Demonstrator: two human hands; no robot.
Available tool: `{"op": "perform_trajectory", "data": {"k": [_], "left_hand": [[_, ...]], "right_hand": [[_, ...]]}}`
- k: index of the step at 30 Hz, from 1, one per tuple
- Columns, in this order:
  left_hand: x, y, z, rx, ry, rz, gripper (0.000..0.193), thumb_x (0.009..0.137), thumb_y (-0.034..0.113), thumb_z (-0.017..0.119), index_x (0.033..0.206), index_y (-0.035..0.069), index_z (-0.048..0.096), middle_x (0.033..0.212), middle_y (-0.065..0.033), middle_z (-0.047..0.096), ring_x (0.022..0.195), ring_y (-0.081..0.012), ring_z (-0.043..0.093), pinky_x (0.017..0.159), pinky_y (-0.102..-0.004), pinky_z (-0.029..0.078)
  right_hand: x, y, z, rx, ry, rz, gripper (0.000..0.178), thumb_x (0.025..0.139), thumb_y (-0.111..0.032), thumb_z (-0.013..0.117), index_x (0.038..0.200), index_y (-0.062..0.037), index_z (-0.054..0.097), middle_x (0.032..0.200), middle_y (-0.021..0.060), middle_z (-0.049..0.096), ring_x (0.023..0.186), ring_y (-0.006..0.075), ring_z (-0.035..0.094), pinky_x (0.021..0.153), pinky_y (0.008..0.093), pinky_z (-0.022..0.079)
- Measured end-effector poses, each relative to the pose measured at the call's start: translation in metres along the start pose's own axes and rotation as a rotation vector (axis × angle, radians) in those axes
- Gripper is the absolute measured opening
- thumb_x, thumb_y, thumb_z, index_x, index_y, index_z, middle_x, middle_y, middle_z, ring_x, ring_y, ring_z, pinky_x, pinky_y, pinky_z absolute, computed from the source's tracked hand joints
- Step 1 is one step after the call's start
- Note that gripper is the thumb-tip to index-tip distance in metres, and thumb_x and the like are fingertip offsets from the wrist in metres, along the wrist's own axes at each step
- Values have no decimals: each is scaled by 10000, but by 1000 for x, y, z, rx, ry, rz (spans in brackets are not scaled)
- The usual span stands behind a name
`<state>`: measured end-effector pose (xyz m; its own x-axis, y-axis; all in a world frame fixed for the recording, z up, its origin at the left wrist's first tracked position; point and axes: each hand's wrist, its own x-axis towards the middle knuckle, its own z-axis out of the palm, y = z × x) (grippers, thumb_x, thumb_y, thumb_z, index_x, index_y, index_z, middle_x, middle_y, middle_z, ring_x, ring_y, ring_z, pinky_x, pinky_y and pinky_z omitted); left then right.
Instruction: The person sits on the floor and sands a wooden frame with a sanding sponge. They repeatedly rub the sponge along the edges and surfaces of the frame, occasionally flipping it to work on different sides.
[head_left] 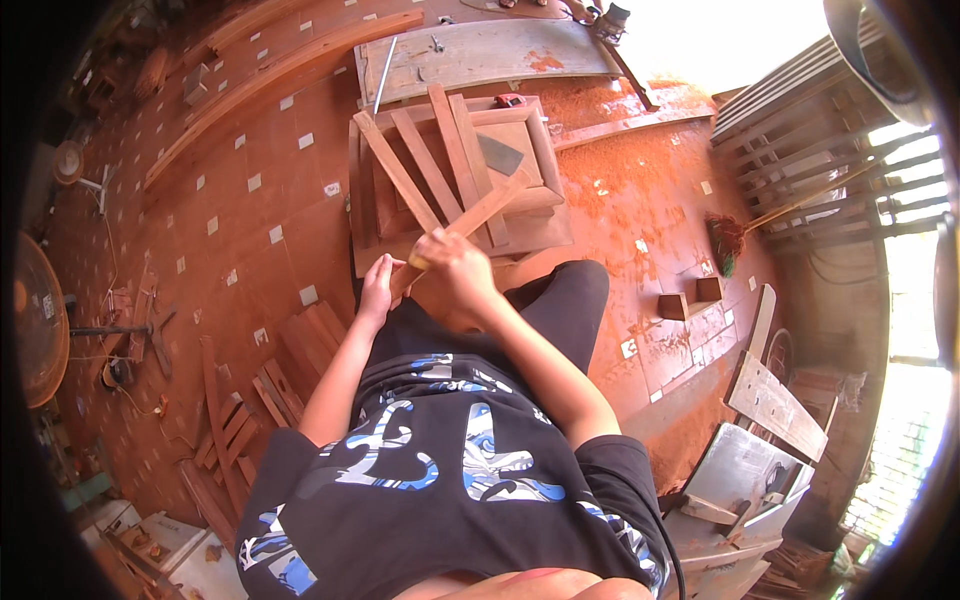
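A flat wooden strip (492,202) slants up and to the right from my lap. Its near end is in my left hand (377,290), fingers closed round it. My right hand (455,264) is wrapped over the same strip a little farther along. A small yellow piece (419,262) shows under its fingers; I cannot make out what it is. Beyond my hands, several loose strips, one of them a reddish wooden strip (425,158), lie fanned across a panelled wooden piece (540,150). A dark grey flat rectangle (499,154) lies among them.
A long board bench (490,55) stands beyond, with a person's hand (580,10) at its far right. Wooden pieces (315,340) lie on the floor at left, near a fan (40,320). At right are a broom (728,240), a slatted rack (800,130) and a metal-topped machine (735,470).
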<state>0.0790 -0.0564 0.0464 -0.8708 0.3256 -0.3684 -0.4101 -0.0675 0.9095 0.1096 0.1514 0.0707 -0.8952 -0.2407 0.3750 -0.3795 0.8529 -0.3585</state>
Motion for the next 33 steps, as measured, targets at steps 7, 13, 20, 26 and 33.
{"op": "perform_trajectory", "data": {"k": [7,13,20,26,33], "left_hand": [[-6,4,-3,11,31,-16,471,1138,453,379,1107,49,619,693,-81,622,493,-95,528,390,-226,316],[-3,6,-3,56,-10,11,441,1138,421,381,1092,60,630,677,-75,619,477,-88,506,381,-222,300],[-3,-2,-3,20,48,5,440,1142,414,371,1073,65,630,685,-73,629,488,-94,531,384,-227,300],[-5,2,-7,47,-10,12,420,1143,410,374,1108,59,600,713,-92,640,490,-103,527,387,-231,316],[-6,11,2,52,5,19,431,1145,397,360,1087,53,614,681,-91,629,454,-87,473,390,-229,301]], "right_hand": [[22,53,-24,-69,343,265,345,787,-55,666,1103,-143,773,1209,84,747,1183,313,691,1021,439,545],[41,106,-44,-173,427,492,260,866,-135,684,1110,-98,766,1234,130,748,1151,338,709,977,420,566],[-14,-17,-15,-69,111,29,449,769,-127,685,1213,-64,702,1314,124,710,1217,317,687,976,432,579],[16,26,-17,-140,302,174,227,844,-81,658,1046,-123,751,1040,111,782,952,275,772,768,394,627],[51,69,-19,-295,289,296,109,819,-141,665,903,-104,723,902,100,752,760,250,734,628,382,589]]}}
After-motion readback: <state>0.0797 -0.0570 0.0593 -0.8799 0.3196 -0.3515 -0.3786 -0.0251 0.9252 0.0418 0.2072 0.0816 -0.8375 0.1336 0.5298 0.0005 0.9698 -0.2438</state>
